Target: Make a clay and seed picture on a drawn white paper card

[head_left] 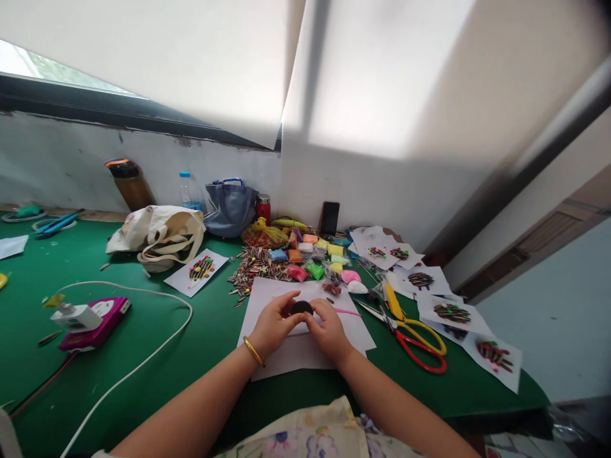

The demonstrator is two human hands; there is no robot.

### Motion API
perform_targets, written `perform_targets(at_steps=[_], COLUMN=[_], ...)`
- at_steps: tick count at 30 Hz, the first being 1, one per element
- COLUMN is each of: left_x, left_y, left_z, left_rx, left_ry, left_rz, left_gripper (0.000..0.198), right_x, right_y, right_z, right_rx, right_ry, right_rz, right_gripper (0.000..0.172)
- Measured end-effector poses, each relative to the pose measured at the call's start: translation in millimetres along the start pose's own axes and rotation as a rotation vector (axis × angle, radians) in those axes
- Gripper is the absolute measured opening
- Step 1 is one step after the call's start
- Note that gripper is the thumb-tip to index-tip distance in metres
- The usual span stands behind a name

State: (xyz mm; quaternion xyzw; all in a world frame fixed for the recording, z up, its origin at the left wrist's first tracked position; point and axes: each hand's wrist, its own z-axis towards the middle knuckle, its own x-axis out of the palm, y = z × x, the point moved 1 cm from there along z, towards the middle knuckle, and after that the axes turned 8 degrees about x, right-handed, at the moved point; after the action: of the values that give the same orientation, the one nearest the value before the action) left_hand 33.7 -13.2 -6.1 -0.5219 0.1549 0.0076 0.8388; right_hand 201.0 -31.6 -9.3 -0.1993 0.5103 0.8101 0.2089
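Between both hands I hold a dark, flattened round of modelling clay above white paper sheets. My left hand curls around its left side, thumb on the near edge. From the right, my right hand pinches the same piece with thumb and fingers. A pink stick lies on the paper by my right hand. Just beyond it rests a reddish-brown clay lump. A heap of striped sunflower seeds lies past my left hand, beside several coloured clay packs.
Right of the paper lie scissors and a yellow utility knife. Seed-decorated sheets line the right edge. On the left, a white cable crosses the green table near a purple power strip. Bags stand behind.
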Motion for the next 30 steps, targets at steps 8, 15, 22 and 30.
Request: perform_targets(at_steps=[8,15,22,30], left_x=[-2.4,-1.6,-1.3,-1.3], left_y=[-2.3,-6.6,-2.7,-2.3], left_z=[2.0,1.1,2.4,2.0], left_rx=[0.034,0.027,-0.024,0.050], left_ry=[0.064,0.087,-0.001,0.045], left_rz=[0.099,0.022,0.005,0.064], left_gripper=[0.017,0.033,0.018,0.021], right_x=[0.6,2.2,2.2,2.5], right_y=[3.8,5.4,-0.3,-0.3], right_z=[-1.5,-2.2,-1.4,-1.3], right_rx=[-0.012,-0.008,0.010,-0.009], right_ry=[0.032,0.024,-0.019,-0.003], right_rz=[-0.030,-0.054,-0.008,-0.023], right_gripper=[0.014,0.012,0.011,0.013])
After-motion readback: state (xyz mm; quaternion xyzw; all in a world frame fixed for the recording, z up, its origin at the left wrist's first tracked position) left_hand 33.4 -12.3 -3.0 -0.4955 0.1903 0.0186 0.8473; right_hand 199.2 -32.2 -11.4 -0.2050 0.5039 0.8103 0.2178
